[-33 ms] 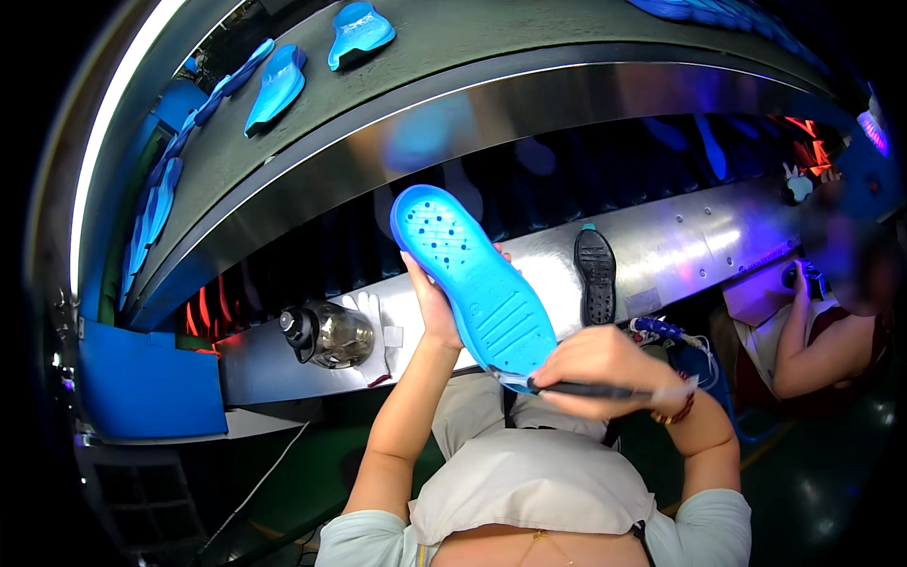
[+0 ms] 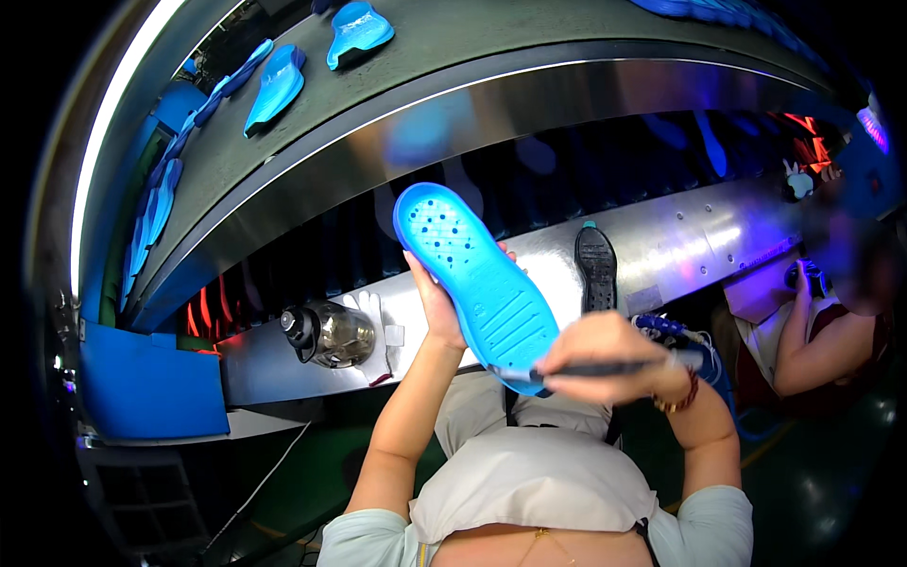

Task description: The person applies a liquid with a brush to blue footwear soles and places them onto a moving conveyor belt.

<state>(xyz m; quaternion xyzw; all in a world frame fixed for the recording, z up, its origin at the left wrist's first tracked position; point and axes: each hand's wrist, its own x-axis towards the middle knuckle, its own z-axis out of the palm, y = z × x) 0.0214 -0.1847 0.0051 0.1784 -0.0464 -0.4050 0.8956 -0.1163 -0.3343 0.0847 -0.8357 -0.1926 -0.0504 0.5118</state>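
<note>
A bright blue shoe sole [image 2: 482,279] is held up over the metal bench, tilted, with dark dots at its far end and grooves nearer me. My left hand [image 2: 440,312] grips it by the side, its fingertips showing past the opposite edge. Closed round a dark-handled brush [image 2: 614,367], my right hand [image 2: 605,345] is at the sole's near end. The pale brush tip meets the rim there, partly blurred by motion. Just beyond my right hand a black sole [image 2: 596,269] lies on the bench.
On the bench [image 2: 661,231] at left are a dark see-through bottle [image 2: 340,335] and a white glove [image 2: 376,331]. Beyond runs a belt [image 2: 453,42] carrying blue soles [image 2: 276,90]. A co-worker's arm [image 2: 803,331] is at the right.
My right hand and the brush have shifted slightly along the sole's near end. The blue sole has moved very slightly to the right.
</note>
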